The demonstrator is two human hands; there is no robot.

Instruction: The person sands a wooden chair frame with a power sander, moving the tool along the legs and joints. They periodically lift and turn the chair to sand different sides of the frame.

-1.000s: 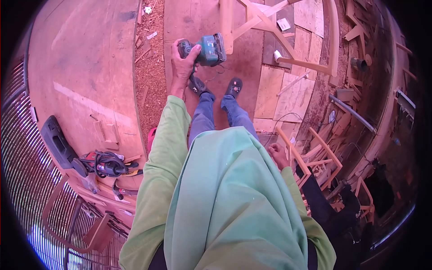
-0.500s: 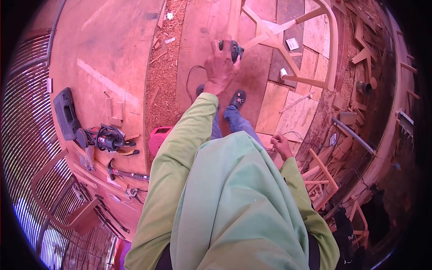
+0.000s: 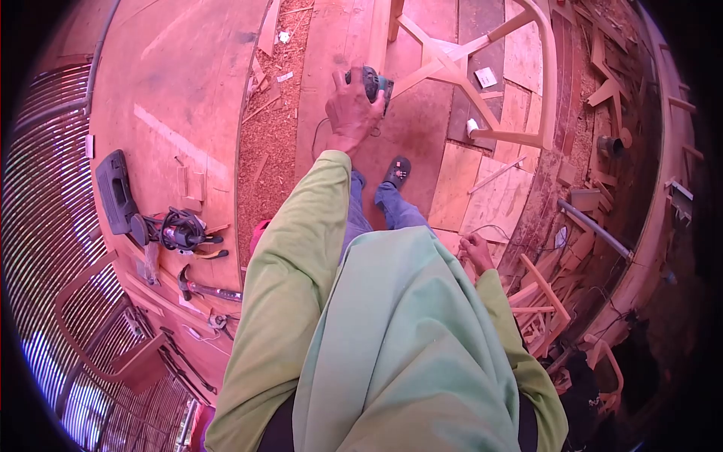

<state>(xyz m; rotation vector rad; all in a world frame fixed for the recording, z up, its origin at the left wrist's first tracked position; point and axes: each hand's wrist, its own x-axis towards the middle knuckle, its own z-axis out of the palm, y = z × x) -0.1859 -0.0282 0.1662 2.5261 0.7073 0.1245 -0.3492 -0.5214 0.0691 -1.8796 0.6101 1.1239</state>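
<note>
My left hand (image 3: 351, 111) is stretched out in front of me and grips a teal and black power sander (image 3: 372, 83), mostly hidden under my fingers. The sander is close to a leg of a pale wooden chair frame (image 3: 482, 71) that stands on the plywood floor. My right hand (image 3: 476, 251) hangs at my side with its fingers curled; a thin cord runs beside it, and whether the hand holds it is unclear. My green sleeves and blue trousers fill the lower middle.
A workbench (image 3: 173, 98) lies to the left with a router (image 3: 179, 230), a hammer (image 3: 199, 288) and a black case (image 3: 117, 192) on it. Sawdust (image 3: 267, 143) covers the floor beside it. Offcuts and chair parts (image 3: 550, 301) pile up at the right.
My left hand has pushed the sander farther forward toward the chair frame and turned it, so less of its teal body shows. My view has shifted slightly to the right.
</note>
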